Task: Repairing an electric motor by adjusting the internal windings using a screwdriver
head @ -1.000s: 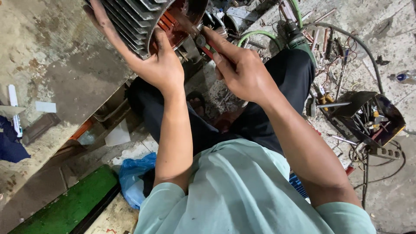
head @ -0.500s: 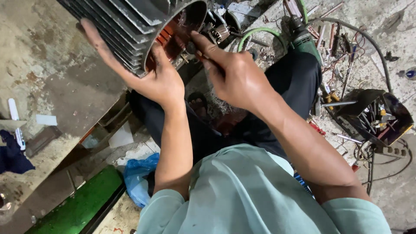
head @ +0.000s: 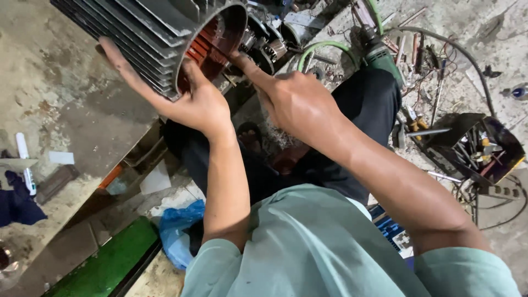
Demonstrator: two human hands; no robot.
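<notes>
1. We are bracing the finned motor housing, at 11 o'clock, with our left hand spread open against its rim.
2. Our right hand is reaching one finger toward the copper windings, gripping nothing.
3. The housing is looking heavy and rigid; the fins are offering the best grip, the windings seeming fragile.

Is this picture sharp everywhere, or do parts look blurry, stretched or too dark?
Head view: the left hand and right hand on the finned motor housing look fairly sharp; the shirt bulges at the bottom edge from wide-angle stretch; inside the housing it is dim and reddish; the floor clutter is soft.
</notes>
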